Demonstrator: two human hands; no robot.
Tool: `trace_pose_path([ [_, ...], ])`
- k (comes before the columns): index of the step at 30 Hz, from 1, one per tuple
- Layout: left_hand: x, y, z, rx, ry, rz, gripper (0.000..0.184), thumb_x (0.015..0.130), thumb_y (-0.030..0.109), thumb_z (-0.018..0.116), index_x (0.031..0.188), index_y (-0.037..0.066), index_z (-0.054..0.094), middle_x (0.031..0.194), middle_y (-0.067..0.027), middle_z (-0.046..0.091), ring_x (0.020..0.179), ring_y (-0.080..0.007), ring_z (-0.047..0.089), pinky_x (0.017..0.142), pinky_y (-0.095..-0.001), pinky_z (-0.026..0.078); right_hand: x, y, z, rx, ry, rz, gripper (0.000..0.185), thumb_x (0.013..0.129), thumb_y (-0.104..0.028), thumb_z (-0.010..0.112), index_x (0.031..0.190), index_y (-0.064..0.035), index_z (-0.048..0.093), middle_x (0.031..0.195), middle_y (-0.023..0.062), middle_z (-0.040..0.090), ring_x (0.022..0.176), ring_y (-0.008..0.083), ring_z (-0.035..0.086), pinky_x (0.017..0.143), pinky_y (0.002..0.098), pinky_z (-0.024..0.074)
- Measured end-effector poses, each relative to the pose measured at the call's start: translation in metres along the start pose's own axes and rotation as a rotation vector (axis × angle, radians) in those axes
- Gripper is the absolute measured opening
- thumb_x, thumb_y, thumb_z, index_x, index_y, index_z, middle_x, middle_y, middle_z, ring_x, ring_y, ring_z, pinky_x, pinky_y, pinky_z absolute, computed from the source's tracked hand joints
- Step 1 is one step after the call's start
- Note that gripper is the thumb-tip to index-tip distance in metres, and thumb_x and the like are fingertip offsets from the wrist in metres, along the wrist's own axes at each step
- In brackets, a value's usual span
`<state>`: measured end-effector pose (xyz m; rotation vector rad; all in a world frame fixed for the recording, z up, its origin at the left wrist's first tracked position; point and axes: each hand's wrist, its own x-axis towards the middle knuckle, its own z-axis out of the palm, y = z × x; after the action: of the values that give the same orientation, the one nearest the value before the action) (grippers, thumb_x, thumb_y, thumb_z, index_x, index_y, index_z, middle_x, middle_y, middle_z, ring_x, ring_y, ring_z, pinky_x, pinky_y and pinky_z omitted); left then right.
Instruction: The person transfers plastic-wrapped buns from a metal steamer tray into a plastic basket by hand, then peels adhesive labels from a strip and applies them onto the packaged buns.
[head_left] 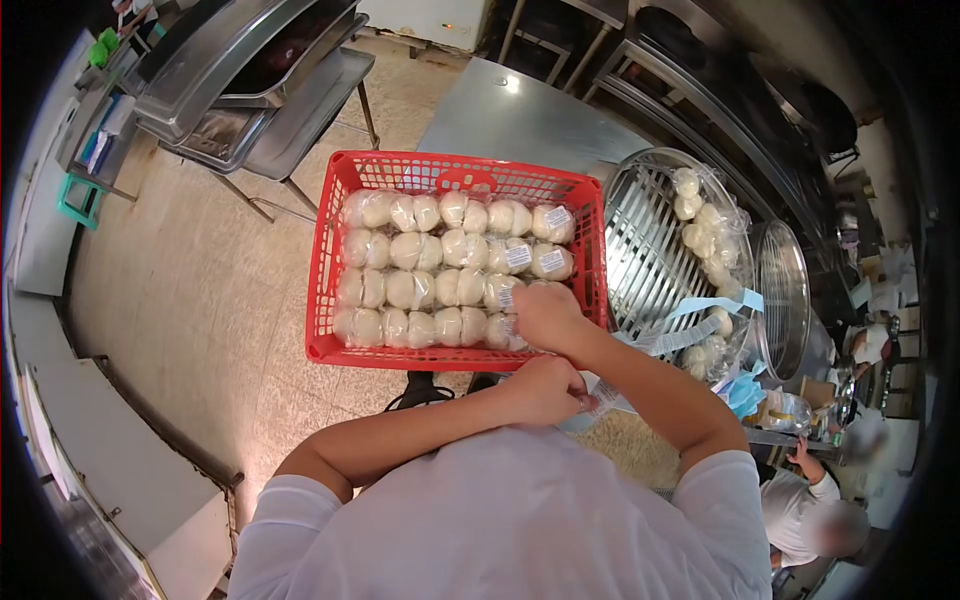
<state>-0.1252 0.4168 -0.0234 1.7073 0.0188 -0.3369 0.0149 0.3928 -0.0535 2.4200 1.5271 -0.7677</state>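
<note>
A red plastic basket [455,362] holds rows of clear-wrapped packs of round white buns [408,250]. Several packs on the right side carry white printed labels [551,261]. My right hand [548,316] is over the basket's front right part, its fingers bent together against the labelled packs; what its fingertips hold, if anything, is hidden. Just below, outside the basket's near rim, my left hand [548,391] is closed on a strip of printed labels [604,397]. The strip's backing [668,340] seems to run up to the right, beneath my right forearm.
Right of the basket, a round slatted metal tray [640,240] holds more wrapped buns [700,235]. Behind stands a steel table [530,115]. Metal racks [320,120] are at the upper left. Another person [800,510] is at the lower right.
</note>
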Motion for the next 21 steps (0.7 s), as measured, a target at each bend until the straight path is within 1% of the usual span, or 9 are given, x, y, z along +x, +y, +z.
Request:
trace_pose_path([
  [3, -0.003, 0.016, -0.014, -0.077, -0.042, -0.115, 0.018, 0.093, 0.016, 0.077, 0.1, 0.001, 0.081, 0.088, -0.0159, 0.078, 0.079, -0.0197, 0.071, 0.074, -0.0388, 0.054, -0.012, -0.001, -0.027, -0.016, 0.123, 0.099, 0.031, 0.085, -0.019, 0.073, 0.108, -0.0008, 0.066, 0.089, 0.0235, 0.075, 0.088, 0.0401, 0.076, 0.078, 0.0498, 0.0607],
  [4, 0.0, 0.009, -0.013, -0.165, 0.011, -0.045, 0.019, 0.093, 0.015, 0.076, 0.103, 0.0, 0.081, 0.089, -0.0145, 0.078, 0.08, -0.0175, 0.07, 0.073, -0.0373, 0.053, -0.017, 0.005, -0.038, -0.011, 0.159, 0.139, 0.031, 0.085, -0.017, 0.072, 0.11, -0.0003, 0.064, 0.087, 0.0232, 0.075, 0.087, 0.0397, 0.076, 0.077, 0.0492, 0.0615],
  [5, 0.005, -0.003, -0.011, -0.255, 0.059, 0.026, 0.02, 0.094, 0.013, 0.076, 0.106, -0.002, 0.08, 0.091, -0.0131, 0.079, 0.08, -0.0153, 0.069, 0.072, -0.0359, 0.053, -0.026, 0.016, -0.047, 0.015, 0.306, 0.091, 0.026, 0.087, -0.022, 0.074, 0.102, -0.0018, 0.068, 0.088, 0.0206, 0.075, 0.083, 0.0384, 0.076, 0.074, 0.0461, 0.0604],
  [7, 0.012, -0.008, -0.015, -0.362, 0.132, 0.089, 0.024, 0.095, 0.007, 0.074, 0.116, -0.006, 0.077, 0.097, -0.0086, 0.079, 0.081, -0.0116, 0.066, 0.071, -0.0308, 0.052, -0.062, 0.025, -0.084, 0.29, 0.415, 0.101, 0.027, 0.086, -0.023, 0.078, 0.1, -0.0014, 0.071, 0.09, 0.0184, 0.075, 0.081, 0.0372, 0.075, 0.072, 0.0441, 0.0587],
  [10, 0.018, -0.002, -0.026, -0.445, 0.216, -0.073, 0.023, 0.095, 0.008, 0.074, 0.115, -0.003, 0.079, 0.091, -0.0069, 0.077, 0.077, -0.0118, 0.065, 0.071, -0.0287, 0.053, -0.124, 0.023, -0.125, 0.508, 0.485, 0.165, 0.025, 0.084, -0.021, 0.083, 0.098, -0.0018, 0.074, 0.091, 0.0148, 0.074, 0.077, 0.0343, 0.072, 0.069, 0.0414, 0.0565],
  [11, 0.016, 0.008, -0.033, -0.492, 0.2, -0.15, 0.027, 0.095, 0.01, 0.075, 0.12, 0.001, 0.078, 0.095, -0.0049, 0.076, 0.081, -0.0117, 0.066, 0.074, -0.0284, 0.054, -0.141, 0.02, -0.124, 0.55, 0.493, 0.195, 0.024, 0.083, -0.019, 0.084, 0.097, -0.0021, 0.075, 0.091, 0.0136, 0.073, 0.075, 0.0331, 0.071, 0.068, 0.0406, 0.0559],
  [14, 0.02, 0.018, -0.036, -0.724, 0.163, -0.234, 0.032, 0.095, 0.024, 0.079, 0.117, 0.001, 0.078, 0.085, -0.001, 0.069, 0.074, -0.0112, 0.059, 0.069, -0.0298, 0.049, -0.173, 0.006, -0.094, 0.434, 0.616, 0.192, 0.025, 0.082, -0.017, 0.083, 0.101, -0.0026, 0.074, 0.095, 0.015, 0.07, 0.082, 0.0372, 0.07, 0.071, 0.0456, 0.0555],
  [17, 0.035, 0.0, -0.028, -1.04, 0.027, -0.193, 0.032, 0.098, 0.029, 0.074, 0.122, 0.008, 0.075, 0.088, 0.0007, 0.068, 0.078, -0.0116, 0.061, 0.07, -0.0323, 0.049, -0.175, 0.002, -0.053, 0.455, 0.733, 0.209, 0.024, 0.081, -0.014, 0.084, 0.1, -0.0032, 0.074, 0.091, 0.0149, 0.068, 0.08, 0.0384, 0.068, 0.07, 0.0466, 0.0554],
  [21, 0.044, 0.008, -0.035, -1.167, -0.094, -0.363, 0.025, 0.099, 0.034, 0.071, 0.113, 0.013, 0.074, 0.086, 0.001, 0.064, 0.08, -0.0145, 0.062, 0.073, -0.0352, 0.048, -0.176, -0.003, -0.041, 0.434, 0.839, 0.136, 0.019, 0.081, -0.008, 0.081, 0.098, -0.0037, 0.073, 0.089, 0.0139, 0.067, 0.079, 0.038, 0.068, 0.069, 0.047, 0.0554],
])
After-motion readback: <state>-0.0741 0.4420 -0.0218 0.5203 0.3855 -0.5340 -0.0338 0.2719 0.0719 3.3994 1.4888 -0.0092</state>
